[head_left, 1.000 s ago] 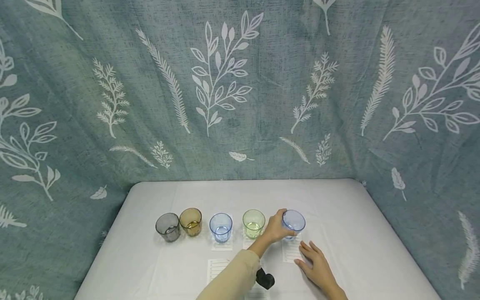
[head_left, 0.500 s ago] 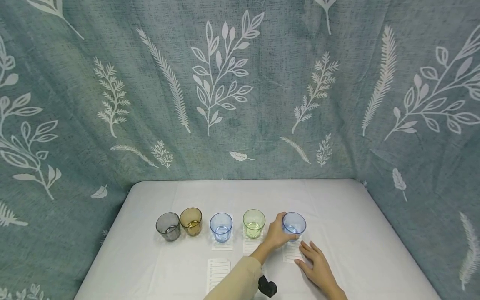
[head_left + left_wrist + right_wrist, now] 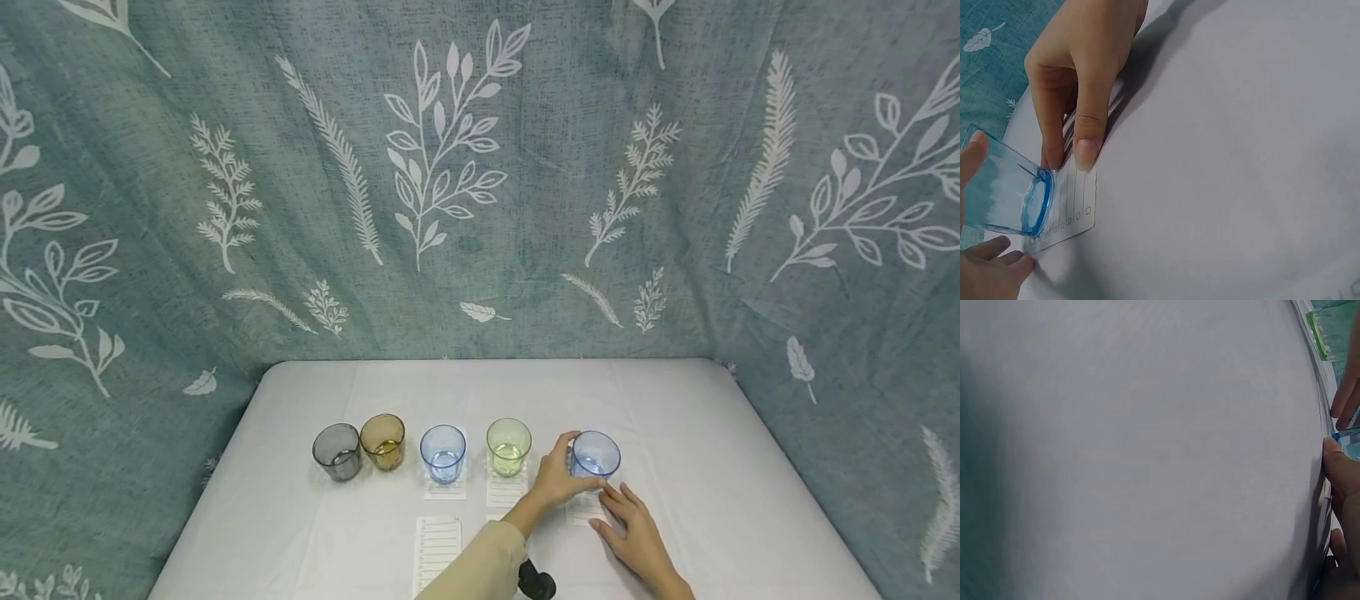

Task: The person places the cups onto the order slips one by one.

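My left hand [image 3: 553,482] grips a clear blue glass [image 3: 597,457] by its side, thumb toward me and fingers round the far side. The glass's thick base [image 3: 1038,203] overlaps the upper end of a small lined paper card [image 3: 583,510] with a column of checkboxes. Just in front of the glass, my right hand [image 3: 636,537] lies with relaxed fingers spread, fingertips at the card's edge. In the left wrist view, the right thumb and finger [image 3: 1087,153] touch down at the card. The right wrist view catches only part of the blue glass [image 3: 1350,442] between both hands.
Left of the hands stand a green glass [image 3: 509,450] and another blue glass [image 3: 443,457], each on a lined card. Farther left, an amber glass [image 3: 383,444] and a grey glass [image 3: 337,454] stand close together. One more card [image 3: 437,550] lies nearer. A black rounded object [image 3: 537,581] shows beside the sleeve.
My left hand has brought the blue glass slightly toward me and to the right, over the card's upper part. The right hand stays in place.
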A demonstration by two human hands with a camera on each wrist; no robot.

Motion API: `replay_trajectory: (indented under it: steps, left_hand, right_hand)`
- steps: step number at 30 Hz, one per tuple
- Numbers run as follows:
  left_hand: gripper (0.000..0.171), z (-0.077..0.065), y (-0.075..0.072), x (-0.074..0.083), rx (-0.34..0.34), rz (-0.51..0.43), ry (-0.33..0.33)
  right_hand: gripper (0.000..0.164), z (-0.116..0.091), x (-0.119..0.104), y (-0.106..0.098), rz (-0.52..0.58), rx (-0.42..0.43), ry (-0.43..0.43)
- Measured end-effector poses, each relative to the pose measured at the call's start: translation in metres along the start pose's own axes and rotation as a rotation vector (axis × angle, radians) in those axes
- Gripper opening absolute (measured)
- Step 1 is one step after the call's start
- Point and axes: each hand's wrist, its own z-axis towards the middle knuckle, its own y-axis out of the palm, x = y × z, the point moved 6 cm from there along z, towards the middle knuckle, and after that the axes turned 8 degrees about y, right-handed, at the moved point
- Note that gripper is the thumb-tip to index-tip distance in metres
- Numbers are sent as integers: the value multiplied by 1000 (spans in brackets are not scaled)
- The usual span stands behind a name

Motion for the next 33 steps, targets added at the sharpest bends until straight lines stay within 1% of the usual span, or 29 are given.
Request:
replay_trajectory:
  steps: [3,9,17,25,33]
  left_hand:
    - [82,1,1,-4,-10,4,-13]
    - [81,-3,2,-5,-34,-27,-22]
    - [77,-8,-2,-6,-22,-42,-18]
    - [77,-10,-5,-2,-45,-27,-7]
    - [76,-6,-5,0,-108,20,-18]
  right_hand:
    - [44,0,-1,0,-3,5,-1]
    - [45,-1,0,1,0,-3,11]
    - [46,0,-4,-1,-4,20,-11]
    - [45,0,-6,-2,-13,7,-4]
    - [45,1,-7,-3,-7,3,-5]
